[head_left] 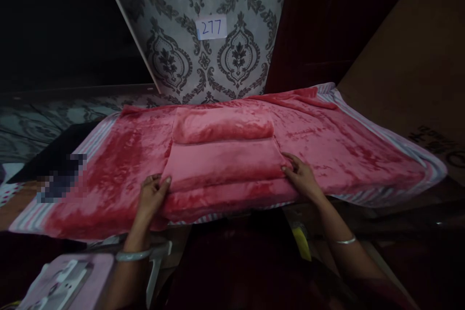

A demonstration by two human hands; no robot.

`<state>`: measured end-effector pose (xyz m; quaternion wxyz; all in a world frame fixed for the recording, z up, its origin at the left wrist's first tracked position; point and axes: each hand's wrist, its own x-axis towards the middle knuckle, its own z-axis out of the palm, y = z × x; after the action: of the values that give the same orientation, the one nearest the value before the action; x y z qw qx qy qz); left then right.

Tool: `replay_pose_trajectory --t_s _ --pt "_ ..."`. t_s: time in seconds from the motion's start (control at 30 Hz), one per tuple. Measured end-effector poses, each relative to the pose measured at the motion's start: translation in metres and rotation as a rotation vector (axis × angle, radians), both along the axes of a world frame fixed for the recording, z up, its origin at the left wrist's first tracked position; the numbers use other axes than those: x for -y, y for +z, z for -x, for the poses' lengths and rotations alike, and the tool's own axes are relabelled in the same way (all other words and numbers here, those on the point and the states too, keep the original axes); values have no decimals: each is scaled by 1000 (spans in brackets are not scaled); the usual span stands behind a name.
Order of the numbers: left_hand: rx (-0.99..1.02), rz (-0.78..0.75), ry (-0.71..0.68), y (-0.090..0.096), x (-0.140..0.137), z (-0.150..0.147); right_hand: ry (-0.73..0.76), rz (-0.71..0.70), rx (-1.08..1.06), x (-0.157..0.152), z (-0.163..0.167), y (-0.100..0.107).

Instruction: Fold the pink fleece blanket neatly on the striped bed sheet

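A pink plush cloth [221,160] lies in front of me with its far end folded over into a thick band [223,126]. Beneath it spreads a larger red plush blanket [323,140] with striped borders. At the near left corner of the pink cloth, my left hand [152,196] pinches the edge between thumb and fingers. My right hand [301,174] has its thumb and fingers closed on the right edge, near the opposite corner. The cloth between both hands lies fairly flat.
A patterned wall with a paper label [211,27] stands behind the blanket. A dark screen [69,24] is at the left and a large cardboard box [407,72] at the right. Low at the left is a pinkish stool-like surface [96,271] with a metallic object on it.
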<state>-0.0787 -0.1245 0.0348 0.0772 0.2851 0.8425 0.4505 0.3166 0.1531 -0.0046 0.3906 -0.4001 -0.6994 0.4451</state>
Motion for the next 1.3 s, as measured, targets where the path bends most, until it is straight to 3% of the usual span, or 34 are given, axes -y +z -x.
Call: replay_pose_trajectory --t_s 0.13,0.3,0.5,0.6,0.67,0.73,0.83,0.9,1.0,1.13,1.3 --pt "-68 44 -52 -4 -1 3 -43 -20 81 -10 -1 -12" --pt "-132 49 -81 -7 -2 -2 -42 -55 232 -17 3 -6" --pt "-243 110 -85 -10 4 0 -97 -193 448 -14 -1 0" --pt "-400 114 -12 0 0 0 -179 -329 491 -7 1 10" --pt "-537 84 -50 12 -15 -6 -186 -495 423 0 17 21" --pt "-627 63 -256 25 -41 -19 -57 -650 350 7 45 33" --pt "-669 84 -658 37 -89 -45 276 -774 339 14 97 45" --pt "-712 166 -788 34 -114 -59 452 -815 404 13 123 44" --pt "-802 322 -826 16 -129 -70 557 -828 542 8 137 31" --pt "-841 398 -840 -9 -123 -65 568 -815 592 3 131 13" --pt "-832 333 -864 -2 -123 -70 593 -754 395 -7 141 16"
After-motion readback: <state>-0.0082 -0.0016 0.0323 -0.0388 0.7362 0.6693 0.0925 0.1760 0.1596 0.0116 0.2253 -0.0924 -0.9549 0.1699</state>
